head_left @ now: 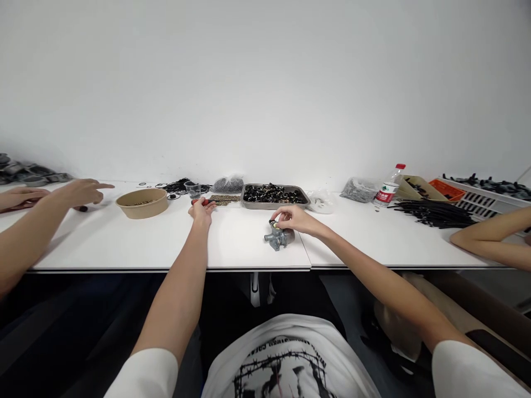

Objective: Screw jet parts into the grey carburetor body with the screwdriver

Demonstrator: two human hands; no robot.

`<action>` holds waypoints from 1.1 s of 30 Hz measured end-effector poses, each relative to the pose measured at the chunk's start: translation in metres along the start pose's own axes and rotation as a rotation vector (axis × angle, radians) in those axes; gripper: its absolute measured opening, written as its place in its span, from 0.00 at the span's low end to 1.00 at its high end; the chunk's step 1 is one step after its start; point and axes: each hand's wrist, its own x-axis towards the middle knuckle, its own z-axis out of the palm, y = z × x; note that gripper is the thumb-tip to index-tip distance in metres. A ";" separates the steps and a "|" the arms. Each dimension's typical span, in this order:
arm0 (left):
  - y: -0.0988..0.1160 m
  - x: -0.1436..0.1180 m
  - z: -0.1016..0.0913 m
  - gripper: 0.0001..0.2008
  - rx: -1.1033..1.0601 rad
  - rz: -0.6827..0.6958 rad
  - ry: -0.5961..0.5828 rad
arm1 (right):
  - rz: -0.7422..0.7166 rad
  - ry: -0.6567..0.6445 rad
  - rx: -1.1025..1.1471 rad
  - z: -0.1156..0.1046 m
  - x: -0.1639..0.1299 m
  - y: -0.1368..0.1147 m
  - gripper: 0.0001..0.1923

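Note:
My left hand (202, 210) reaches forward across the white table (232, 243) and closes on a small red-handled tool (194, 202) beside a clear plastic cup (193, 189). My right hand (292, 219) rests on top of a grey metal valve-like part (277, 237) near the table's middle, fingers curled over its top end. A metal tray (249, 204) of dark small parts lies just behind the right hand. A patch of small brownish parts (224, 199) lies next to the left hand.
A brown paper bowl (142, 203) stands left. Black rings (178, 187) and bags of parts (228, 184) lie at the back. A water bottle (388, 188), black tubes (431, 213) and crates (477, 196) sit right. Other people's arms (45, 207) (489, 232) rest at both sides.

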 end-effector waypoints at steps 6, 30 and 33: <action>0.001 -0.001 0.000 0.09 0.002 -0.004 -0.004 | -0.001 -0.022 0.040 -0.002 0.004 0.006 0.14; -0.003 -0.073 0.041 0.01 0.144 -0.070 -0.648 | 0.080 0.127 0.515 0.005 0.056 0.068 0.14; -0.010 -0.077 0.042 0.02 0.182 -0.091 -0.721 | 0.046 0.096 0.552 0.007 0.057 0.077 0.17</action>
